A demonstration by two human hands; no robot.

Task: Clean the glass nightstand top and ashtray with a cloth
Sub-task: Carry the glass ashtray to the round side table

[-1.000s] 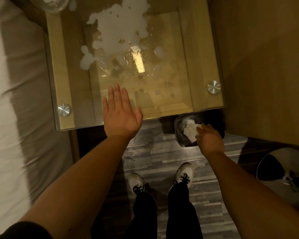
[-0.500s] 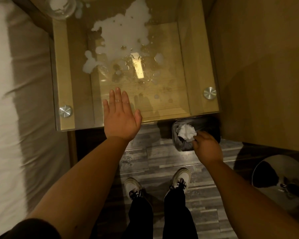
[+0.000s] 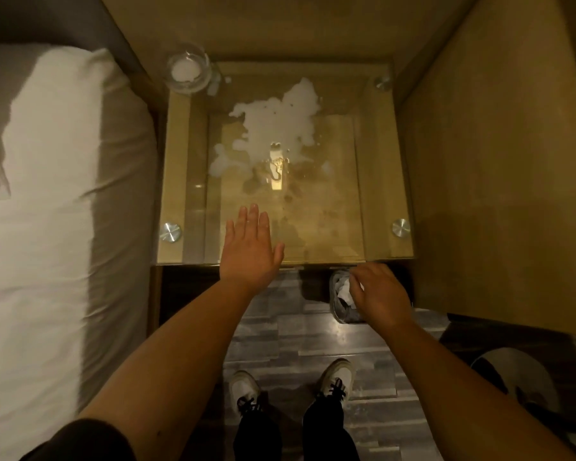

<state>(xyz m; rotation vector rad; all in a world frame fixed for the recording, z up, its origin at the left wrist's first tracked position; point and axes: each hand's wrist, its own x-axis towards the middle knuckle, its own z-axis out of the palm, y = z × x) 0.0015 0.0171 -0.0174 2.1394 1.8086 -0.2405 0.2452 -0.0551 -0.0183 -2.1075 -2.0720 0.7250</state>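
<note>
Here, glass nightstand top (image 3: 376, 181) — smooth, perhaps wet.

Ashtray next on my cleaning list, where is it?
In the head view the ashtray sits at the far left corner of the glass top, beside the bed, beyond the white spill.

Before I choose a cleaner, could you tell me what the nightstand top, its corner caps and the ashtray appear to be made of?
Nightstand top: clear, glossy glass; the wooden frame shows through and a light reflects in it.
Corner caps: probably brushed metal, silvery with a radial sheen.
Ashtray: likely thick clear glass; its rim is see-through, with white residue inside.
</note>
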